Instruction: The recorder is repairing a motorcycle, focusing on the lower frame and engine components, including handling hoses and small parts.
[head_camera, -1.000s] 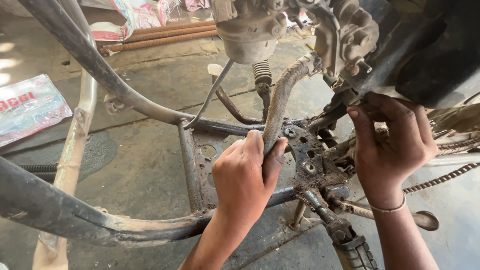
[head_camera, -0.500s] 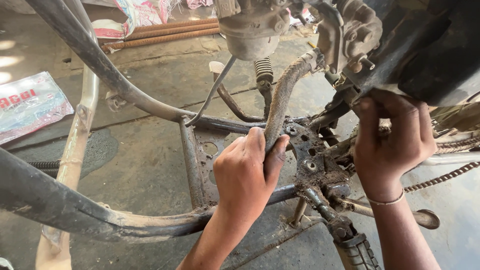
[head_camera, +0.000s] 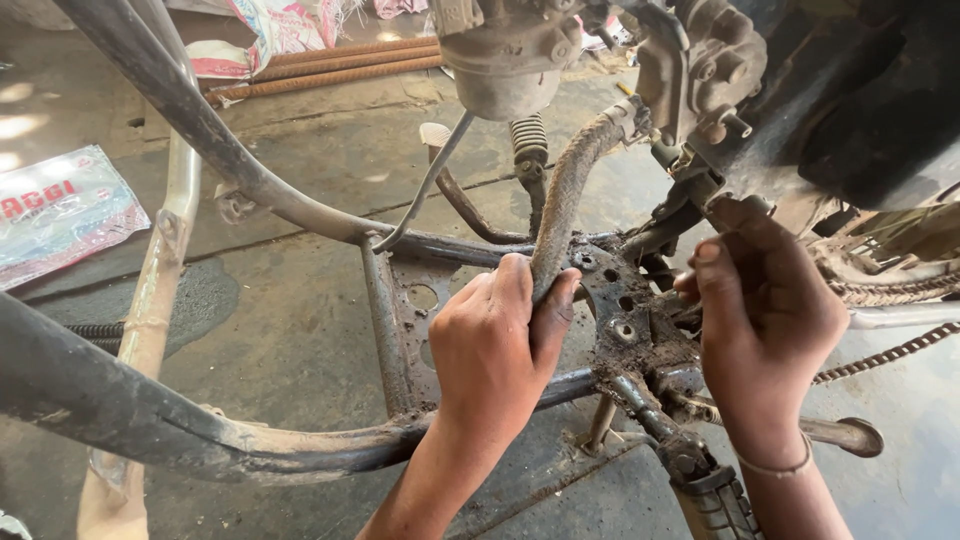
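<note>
My left hand (head_camera: 495, 345) is closed around a dusty braided hose (head_camera: 568, 190) that curves up to the engine block (head_camera: 700, 70). My right hand (head_camera: 770, 315) sits to the right, fingers curled against the greasy perforated mounting plate (head_camera: 625, 315) under the engine. What its fingers hold is hidden. A thin bangle circles that wrist. Both hands work inside a rusty grey tubular motorcycle frame (head_camera: 250, 190).
A drive chain (head_camera: 880, 360) runs off to the right, and a ribbed footpeg (head_camera: 715, 500) sticks out below my right hand. A coil spring (head_camera: 530, 140) hangs under the carburettor (head_camera: 505, 55). A printed plastic bag (head_camera: 60, 205) lies on the concrete floor at left, rusty rods (head_camera: 340, 65) behind.
My right hand has shifted slightly down and left toward the mounting plate. My left hand keeps its grip on the hose.
</note>
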